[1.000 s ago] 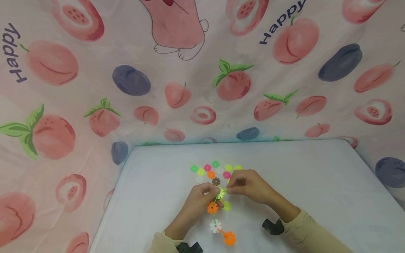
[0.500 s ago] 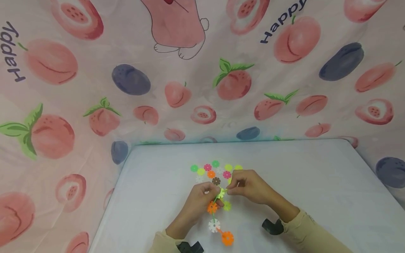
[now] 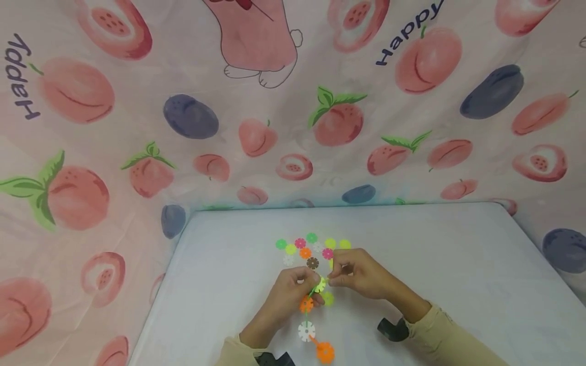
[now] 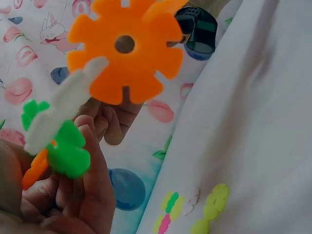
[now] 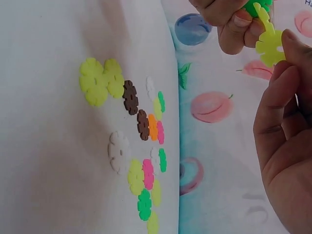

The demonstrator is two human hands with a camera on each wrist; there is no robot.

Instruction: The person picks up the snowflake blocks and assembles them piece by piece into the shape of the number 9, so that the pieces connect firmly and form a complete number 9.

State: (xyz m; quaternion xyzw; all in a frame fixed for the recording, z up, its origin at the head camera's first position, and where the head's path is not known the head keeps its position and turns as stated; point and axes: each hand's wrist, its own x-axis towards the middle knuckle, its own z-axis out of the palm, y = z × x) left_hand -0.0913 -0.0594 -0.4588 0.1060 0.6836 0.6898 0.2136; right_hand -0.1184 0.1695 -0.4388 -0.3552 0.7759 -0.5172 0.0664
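Note:
Before me, a chain of slotted flower-shaped plastic discs hangs from my left hand [image 3: 290, 288], which pinches it near the upper end. Down the chain come an orange disc [image 3: 306, 304], a white disc [image 3: 306, 331] and a lowest orange disc [image 3: 325, 352]. In the left wrist view a green disc [image 4: 70, 153] sits close to the fingers, with the white disc [image 4: 66, 105] slotted into the big orange disc [image 4: 141, 68]. My right hand [image 3: 361, 275] pinches a yellow disc [image 5: 269, 48] between thumb and finger. That disc meets the green disc [image 5: 258, 8] at my left fingers.
Loose discs lie on the white table [image 3: 220, 249] beyond my hands, among them a brown disc [image 3: 313, 263], a pink disc [image 3: 300, 243] and a green disc [image 3: 281, 244]. A fruit-print cloth [image 3: 274, 101] hangs behind the table. Dark wrist cameras [image 3: 393, 329] sit at both cuffs.
Both hands have sunk slightly toward me, still gripping the discs. The chain's lower end has swung a little left and down.

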